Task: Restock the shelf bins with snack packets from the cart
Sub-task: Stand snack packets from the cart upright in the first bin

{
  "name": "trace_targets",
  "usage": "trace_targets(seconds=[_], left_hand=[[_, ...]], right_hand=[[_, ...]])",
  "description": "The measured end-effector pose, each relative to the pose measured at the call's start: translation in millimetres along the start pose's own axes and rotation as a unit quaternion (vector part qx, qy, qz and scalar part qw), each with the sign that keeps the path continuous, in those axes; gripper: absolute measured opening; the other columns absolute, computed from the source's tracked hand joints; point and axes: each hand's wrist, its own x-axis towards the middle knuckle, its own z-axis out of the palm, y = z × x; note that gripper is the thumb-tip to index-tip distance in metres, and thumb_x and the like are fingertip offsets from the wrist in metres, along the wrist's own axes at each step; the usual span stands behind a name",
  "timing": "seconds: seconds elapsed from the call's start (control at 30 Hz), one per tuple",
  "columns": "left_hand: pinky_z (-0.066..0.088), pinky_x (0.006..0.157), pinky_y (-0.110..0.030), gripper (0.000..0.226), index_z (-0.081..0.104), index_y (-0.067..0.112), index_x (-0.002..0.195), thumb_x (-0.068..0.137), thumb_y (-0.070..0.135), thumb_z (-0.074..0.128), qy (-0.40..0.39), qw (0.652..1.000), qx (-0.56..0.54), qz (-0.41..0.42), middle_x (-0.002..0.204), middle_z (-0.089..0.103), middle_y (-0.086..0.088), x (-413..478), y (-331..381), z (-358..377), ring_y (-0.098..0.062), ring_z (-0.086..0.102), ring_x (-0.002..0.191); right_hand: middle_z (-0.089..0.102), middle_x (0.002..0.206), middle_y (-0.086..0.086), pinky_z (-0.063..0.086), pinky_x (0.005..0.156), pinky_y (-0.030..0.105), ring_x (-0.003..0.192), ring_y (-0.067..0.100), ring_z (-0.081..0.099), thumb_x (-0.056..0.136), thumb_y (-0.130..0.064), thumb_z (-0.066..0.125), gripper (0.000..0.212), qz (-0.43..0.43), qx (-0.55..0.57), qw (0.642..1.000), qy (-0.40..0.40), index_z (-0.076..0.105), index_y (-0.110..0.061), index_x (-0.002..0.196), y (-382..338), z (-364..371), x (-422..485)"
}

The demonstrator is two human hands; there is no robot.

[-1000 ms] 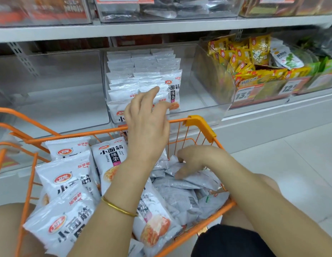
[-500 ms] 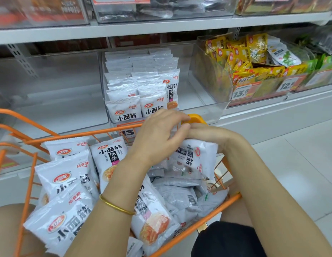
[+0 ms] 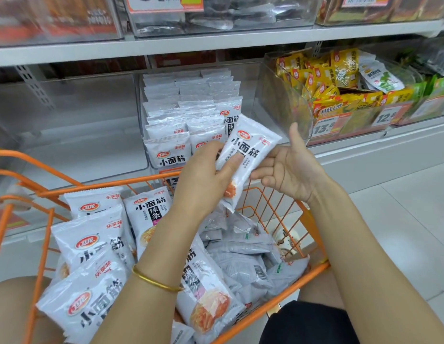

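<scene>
Head view: the left hand (image 3: 203, 180) grips the held packet (image 3: 250, 150) by its lower half, thumb across the printed face. The packet hangs tilted, top leaning to the right, above the far rim of the cart (image 3: 104, 186) and just in front of the clear bin (image 3: 252, 90). The right hand (image 3: 290, 170) is released, palm up, with its fingertips just beside the packet's edge; contact cannot be confirmed.

The stocked packets (image 3: 166, 155) stand upright in rows, faces forward. The right-hand row appears to stop short of the front, so that is the likely slot.

Recommended procedure:
- Straighten the packet to upright, with the label facing out.
- Lower it bottom edge first, in front of that row.
- Steady the neighbouring packets with the free hand so that none tips.

More loose packets (image 3: 99, 242) wait in the cart.
</scene>
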Motion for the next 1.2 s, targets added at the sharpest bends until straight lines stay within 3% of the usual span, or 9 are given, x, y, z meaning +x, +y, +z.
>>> trace_targets(seconds=[0.13, 0.2, 0.27, 0.37, 0.47, 0.63, 0.83, 1.0, 1.2], left_hand=[[0.046, 0.071, -0.031, 0.021, 0.051, 0.017, 0.106, 0.093, 0.033, 0.053, 0.014, 0.999, -0.033, -0.036, 0.092, 0.06, 0.007, -1, 7, 1, -0.015, 0.058, 0.086], [0.045, 0.068, -0.03, 0.022, 0.049, 0.017, 0.109, 0.094, 0.033, 0.052, 0.011, 0.998, -0.039, -0.049, 0.087, 0.057, 0.012, -1, 8, 2, -0.014, 0.058, 0.084], [0.047, 0.068, -0.03, 0.024, 0.048, 0.015, 0.11, 0.094, 0.032, 0.052, 0.004, 0.998, -0.039, -0.054, 0.086, 0.057, 0.012, -2, 6, 2, -0.01, 0.059, 0.08], [0.05, 0.063, -0.017, 0.027, 0.049, 0.013, 0.116, 0.094, 0.03, 0.052, -0.007, 0.995, -0.082, -0.063, 0.087, 0.061, 0.011, -2, 4, 4, 0.004, 0.061, 0.072], [0.048, 0.083, -0.03, 0.037, 0.048, 0.015, 0.124, 0.093, 0.035, 0.051, 0.045, 0.999, -0.007, -0.011, 0.106, 0.058, 0.002, -1, -1, 4, -0.012, 0.059, 0.095], [0.036, 0.094, -0.036, 0.028, 0.062, 0.012, 0.113, 0.088, 0.022, 0.06, 0.122, 0.967, 0.21, 0.075, 0.115, 0.056, -0.006, 2, -13, 0, -0.027, 0.045, 0.108], [0.035, 0.092, -0.035, 0.027, 0.062, 0.014, 0.113, 0.086, 0.018, 0.061, 0.07, 0.973, 0.219, 0.023, 0.114, 0.054, -0.004, -1, -17, 3, -0.026, 0.042, 0.11], [0.034, 0.093, -0.034, 0.027, 0.062, 0.015, 0.114, 0.088, 0.018, 0.059, 0.06, 0.973, 0.224, 0.009, 0.115, 0.053, -0.004, 1, -18, 3, -0.024, 0.039, 0.111], [0.034, 0.095, -0.034, 0.028, 0.063, 0.016, 0.115, 0.087, 0.015, 0.058, 0.049, 0.978, 0.205, 0.003, 0.113, 0.053, -0.004, 1, -18, 4, -0.024, 0.038, 0.111]], right_hand=[[0.066, 0.075, 0.011, 0.04, 0.036, 0.019, 0.051, 0.016, 0.061, 0.083, -0.066, 0.038, 0.068, -0.034, -0.096, 0.995, 0.008, 0.06, -0.003, 0.098, 5, 8, -2], [0.067, 0.071, 0.001, 0.036, 0.039, 0.019, 0.051, 0.012, 0.058, 0.086, -0.041, 0.06, 0.031, -0.056, -0.205, 0.977, 0.012, 0.062, -0.011, 0.094, 11, 13, -3], [0.067, 0.066, -0.005, 0.033, 0.04, 0.018, 0.049, 0.009, 0.056, 0.089, -0.019, 0.061, 0.005, -0.076, -0.254, 0.964, 0.018, 0.063, -0.014, 0.089, 14, 16, -5], [0.066, 0.06, -0.004, 0.03, 0.036, 0.015, 0.042, 0.005, 0.051, 0.09, -0.01, 0.058, 0.008, -0.079, -0.222, 0.971, 0.046, 0.063, -0.012, 0.084, 9, 15, -5], [0.068, 0.065, -0.002, 0.033, 0.037, 0.014, 0.042, 0.004, 0.05, 0.09, -0.01, 0.059, 0.005, -0.112, -0.197, 0.965, 0.13, 0.062, -0.01, 0.086, -14, 7, -4], [0.069, 0.083, -0.003, 0.042, 0.042, 0.015, 0.055, 0.005, 0.057, 0.088, -0.016, 0.064, 0.001, -0.188, -0.362, 0.879, 0.247, 0.064, -0.017, 0.089, -65, 6, 18], [0.071, 0.095, 0.012, 0.051, 0.054, 0.025, 0.074, 0.02, 0.066, 0.086, -0.014, 0.068, 0.019, -0.048, -0.54, 0.815, 0.207, 0.066, -0.004, 0.102, -64, 4, 82], [0.07, 0.096, 0.018, 0.06, 0.071, 0.041, 0.08, 0.03, 0.071, 0.084, -0.006, 0.068, 0.018, -0.021, -0.532, 0.818, 0.218, 0.064, 0.001, 0.1, -48, 0, 109], [0.069, 0.103, 0.016, 0.059, 0.074, 0.042, 0.08, 0.031, 0.071, 0.082, -0.002, 0.068, 0.024, 0.007, -0.524, 0.825, 0.212, 0.064, 0.002, 0.106, -37, -1, 124]])
